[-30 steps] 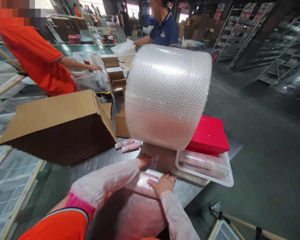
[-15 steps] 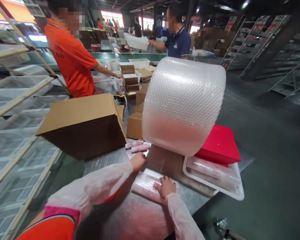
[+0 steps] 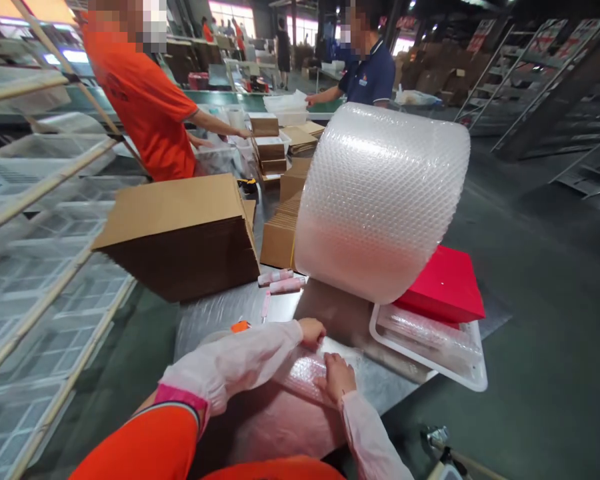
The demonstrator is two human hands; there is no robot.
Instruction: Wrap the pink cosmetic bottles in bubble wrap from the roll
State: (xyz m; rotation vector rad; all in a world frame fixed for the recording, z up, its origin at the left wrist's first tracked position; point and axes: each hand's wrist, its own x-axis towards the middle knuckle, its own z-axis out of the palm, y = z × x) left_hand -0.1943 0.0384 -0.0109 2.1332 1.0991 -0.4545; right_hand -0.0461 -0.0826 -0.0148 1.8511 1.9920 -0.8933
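Observation:
A flat bubble-wrapped package [image 3: 303, 375] lies at the table's near edge, pinkish under the clear wrap. My right hand [image 3: 339, 377] grips its right part, thumb and fingers pressed on the wrap. Over the package's far edge is my left hand [image 3: 312, 332], its fingers curled together; whatever they pinch is hidden. Beyond it lie two pink tubes [image 3: 287, 285] and a small pink strip [image 3: 265, 305]. An orange item [image 3: 241, 327] shows behind my left sleeve.
A large bubble wrap roll [image 3: 380, 200] stands ahead. Right of it, a red box [image 3: 447, 283] rests on a white tray [image 3: 480, 373] holding wrapped packages. Cardboard stacks [image 3: 180, 207] stand left, beside racks of clear bins [image 3: 45, 267]. Two people work across the table.
My left hand has moved right, from beside the pink tubes to the package's far edge. My right hand stays on the package. The orange item has come into view. The view has shifted slightly.

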